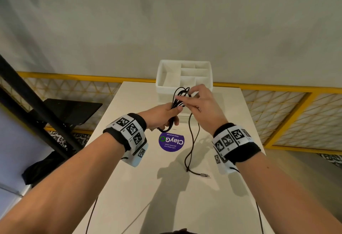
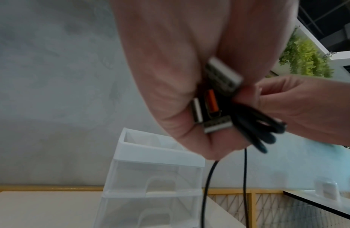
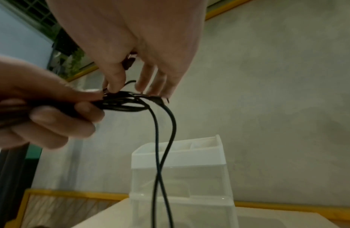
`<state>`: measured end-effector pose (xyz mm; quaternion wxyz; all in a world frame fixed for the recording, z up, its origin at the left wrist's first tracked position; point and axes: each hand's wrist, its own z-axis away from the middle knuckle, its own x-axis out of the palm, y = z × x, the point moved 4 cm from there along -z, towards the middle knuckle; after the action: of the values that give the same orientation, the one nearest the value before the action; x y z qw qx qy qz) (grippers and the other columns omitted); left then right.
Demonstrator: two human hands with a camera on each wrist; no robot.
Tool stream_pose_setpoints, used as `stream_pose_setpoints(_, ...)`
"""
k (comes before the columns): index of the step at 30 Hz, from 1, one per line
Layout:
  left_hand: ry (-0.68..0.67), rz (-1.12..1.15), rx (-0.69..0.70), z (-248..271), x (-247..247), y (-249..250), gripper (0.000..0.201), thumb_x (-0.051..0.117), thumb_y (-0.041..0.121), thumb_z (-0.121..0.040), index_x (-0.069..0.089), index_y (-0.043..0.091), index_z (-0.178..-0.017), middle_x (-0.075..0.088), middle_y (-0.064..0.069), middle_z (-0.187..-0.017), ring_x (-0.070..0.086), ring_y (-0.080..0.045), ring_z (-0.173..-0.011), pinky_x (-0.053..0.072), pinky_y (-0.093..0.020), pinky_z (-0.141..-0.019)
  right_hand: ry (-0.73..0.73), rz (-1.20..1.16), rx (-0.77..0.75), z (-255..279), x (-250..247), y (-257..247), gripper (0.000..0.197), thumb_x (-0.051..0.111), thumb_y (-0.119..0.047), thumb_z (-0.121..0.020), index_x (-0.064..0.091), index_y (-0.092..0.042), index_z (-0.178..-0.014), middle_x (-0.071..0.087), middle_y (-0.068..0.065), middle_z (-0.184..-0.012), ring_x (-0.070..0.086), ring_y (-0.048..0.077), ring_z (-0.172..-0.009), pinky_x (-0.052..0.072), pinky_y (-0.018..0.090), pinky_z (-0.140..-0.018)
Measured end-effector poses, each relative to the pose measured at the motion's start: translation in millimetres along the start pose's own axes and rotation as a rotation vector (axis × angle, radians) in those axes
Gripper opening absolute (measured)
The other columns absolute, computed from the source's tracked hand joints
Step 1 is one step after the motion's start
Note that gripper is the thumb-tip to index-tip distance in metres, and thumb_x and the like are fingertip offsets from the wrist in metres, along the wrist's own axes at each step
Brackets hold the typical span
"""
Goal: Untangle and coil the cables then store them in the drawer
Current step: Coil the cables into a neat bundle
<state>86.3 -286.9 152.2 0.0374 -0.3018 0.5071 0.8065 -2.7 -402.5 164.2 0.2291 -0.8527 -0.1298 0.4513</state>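
My left hand (image 1: 164,112) grips a bundle of black cable loops (image 1: 178,97) above the table, in front of the white drawer unit (image 1: 184,75). In the left wrist view several USB plugs (image 2: 213,106) show inside that fist. My right hand (image 1: 196,100) pinches the cable strands (image 3: 129,98) at the top of the bundle. A loose black cable tail (image 1: 192,141) hangs from the hands to the table and ends in a metal plug (image 1: 203,174). The two hanging strands (image 3: 160,154) cross in front of the drawer unit (image 3: 179,177).
The white table (image 1: 129,187) carries a round purple sticker (image 1: 171,141) under my hands. The drawer unit's top tray has several open compartments. A yellow-framed lattice panel (image 1: 277,107) runs behind the table. A black stand (image 1: 37,107) is at the left.
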Motion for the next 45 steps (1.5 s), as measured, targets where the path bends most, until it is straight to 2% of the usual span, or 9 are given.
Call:
stream_pose_setpoints(3,-0.026,0.106,-0.001,-3.6,-0.2,-1.7,0.030,0.037,0.043,-0.099,0.044,0.017,-0.085,0.054,-0.001,-0.066,0.034,-0.007,-0.041,0.029,-0.017,-0.039,0.019,0.444,-0.092,4.9,5.2,-8.8,0.056,0.053,-0.012,-0.086,0.045,-0.035,-0.137,0.041,0.005,-0.142,0.041,0.031,-0.119,0.039,0.045,-0.100)
stream_pose_setpoints(8,-0.094,0.083,0.000,-1.6,3.8,1.1,0.037,0.040,0.042,-0.098,0.044,0.015,-0.073,0.048,0.001,-0.056,0.030,-0.010,-0.038,0.025,-0.020,-0.040,-0.231,0.499,-0.131,0.6,12.2,-11.9,0.080,0.060,-0.023,-0.070,0.029,-0.038,-0.142,0.030,-0.001,-0.153,0.024,0.029,-0.142,0.018,0.053,-0.116)
stream_pose_setpoints(12,-0.151,0.013,0.051,4.0,5.9,4.3,0.036,0.040,0.038,-0.099,0.045,0.016,-0.070,0.050,0.001,-0.059,0.041,-0.010,-0.046,0.035,-0.019,-0.050,-0.348,0.375,-0.061,-12.0,4.8,-9.3,0.021,0.060,-0.028,-0.084,0.058,-0.019,-0.102,0.061,0.001,-0.103,0.057,0.023,-0.100,0.040,0.032,-0.078)
stream_pose_setpoints(18,-0.151,-0.241,0.051,9.9,0.2,5.3,0.026,0.042,0.038,-0.098,0.055,0.024,-0.081,0.064,0.010,-0.079,0.054,-0.007,-0.075,0.041,-0.026,-0.074,-0.427,0.263,0.086,-16.1,4.1,-7.5,0.015,0.063,-0.025,-0.083,0.051,-0.019,-0.076,0.053,-0.003,-0.066,0.052,0.018,-0.064,0.033,0.023,-0.051)
stream_pose_setpoints(22,-0.178,-0.281,0.054,9.5,1.2,-0.5,0.025,0.044,0.039,-0.097,0.059,0.026,-0.084,0.069,0.009,-0.072,0.062,-0.017,-0.079,0.049,-0.048,-0.083,-0.481,0.320,0.045,-13.8,11.3,-8.3,0.018,0.059,-0.026,-0.088,0.050,-0.020,-0.074,0.044,-0.009,-0.059,0.048,0.018,-0.063,0.027,0.022,-0.048)
stream_pose_setpoints(27,-0.177,-0.066,0.058,15.1,3.4,2.9,0.036,0.045,0.044,-0.096,0.063,0.013,-0.101,0.073,-0.003,-0.082,0.066,-0.014,-0.079,0.045,-0.023,-0.074,-0.495,0.407,0.013,-14.5,9.3,-12.9,0.019,0.053,-0.029,-0.090,0.050,-0.021,-0.073,0.046,-0.008,-0.060,0.051,0.019,-0.066,0.028,0.025,-0.049)
stream_pose_setpoints(32,-0.166,-0.090,0.011,14.5,2.4,4.1,0.041,0.036,0.048,-0.097,0.063,0.018,-0.097,0.074,0.004,-0.091,0.065,-0.010,-0.088,0.040,-0.023,-0.072,-0.498,0.432,-0.020,-14.2,8.2,-17.8,0.018,0.051,-0.026,-0.091,0.049,-0.023,-0.074,0.048,-0.006,-0.064,0.051,0.020,-0.069,0.025,0.025,-0.049)
stream_pose_setpoints(36,-0.145,-0.002,0.079,8.6,10.7,-1.1,0.027,0.037,0.033,-0.100,0.049,0.016,-0.084,0.063,0.002,-0.072,0.063,-0.014,-0.068,0.048,-0.023,-0.071,-0.460,0.446,0.013,-16.2,5.5,-14.4,0.019,0.054,-0.026,-0.089,0.047,-0.021,-0.072,0.045,-0.008,-0.061,0.051,0.020,-0.067,0.032,0.028,-0.054)
stream_pose_setpoints(45,0.235,0.327,0.116,3.1,-8.4,0.9,0.032,0.033,0.037,-0.101,0.046,0.017,-0.080,0.036,0.003,-0.063,0.035,-0.014,-0.055,0.044,-0.030,-0.063,-0.172,-0.210,0.327,-14.9,5.5,4.7,0.044,0.052,-0.009,-0.092,0.041,-0.016,-0.135,0.054,0.007,-0.124,0.053,0.014,-0.104,0.040,0.024,-0.092)
